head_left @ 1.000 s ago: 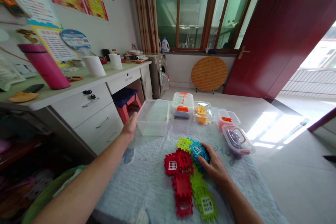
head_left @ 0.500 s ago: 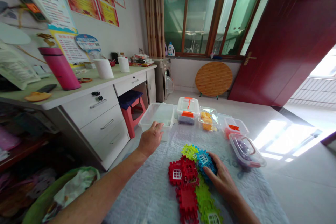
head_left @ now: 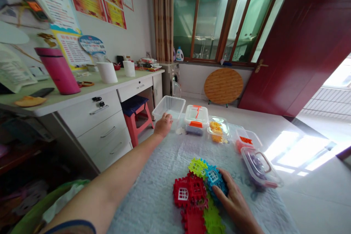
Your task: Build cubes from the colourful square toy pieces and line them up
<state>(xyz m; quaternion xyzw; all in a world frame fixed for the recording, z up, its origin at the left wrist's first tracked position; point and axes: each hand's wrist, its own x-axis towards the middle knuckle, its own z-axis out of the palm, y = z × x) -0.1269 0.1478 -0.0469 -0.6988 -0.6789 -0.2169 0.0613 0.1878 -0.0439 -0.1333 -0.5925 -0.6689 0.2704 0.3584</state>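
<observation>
Tub (head_left: 174, 104) meets left hand (head_left: 162, 127) at its near side, grip unclear. Nearer than tub, right hand (head_left: 233, 194) clasps blue block (head_left: 214, 177).

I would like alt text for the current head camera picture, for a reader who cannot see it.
A person's right hand grips a blue toy piece beside red pieces and green pieces on a pale cloth. The left hand is at an open clear box; other plastic boxes stand to its right.

Bare cloth (head_left: 189, 149) gives passage between the light-green block (head_left: 197, 167) and the orange-latched box (head_left: 196, 116), which bars the way beyond
</observation>
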